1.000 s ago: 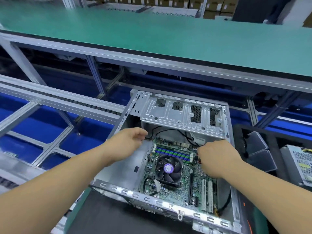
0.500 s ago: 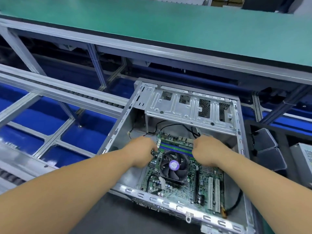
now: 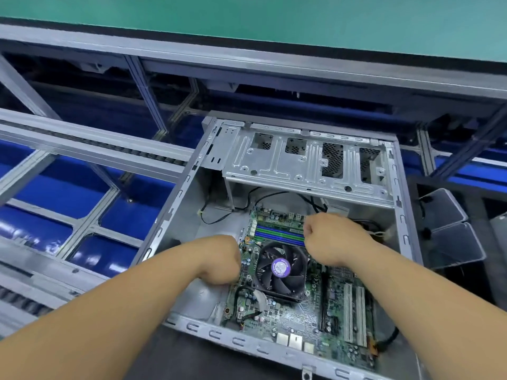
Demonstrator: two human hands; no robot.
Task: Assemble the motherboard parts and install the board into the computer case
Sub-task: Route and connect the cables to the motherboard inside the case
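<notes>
Motherboard lying flat inside the open computer case, cooler fan at its centre, blue and green memory slots just beyond the fan. Left hand at the board's left edge, fingers curled under; right hand at the far right end of the memory slots, fingers likewise curled under — whether either grips the board or merely presses on it cannot be told, fingertips hidden. Judged step: seating or shifting the board into alignment on the case floor. Risks noted: black cables trailing from under the drive cage near the board's far edge, liable to be trapped beneath it if slid further in; uneven push from the two hands could skew the board off its standoffs; knuckles close to the fan and small capacitors — a slip could bend or knock components. Rear ports near the case's near rim may bind if forced.
</notes>
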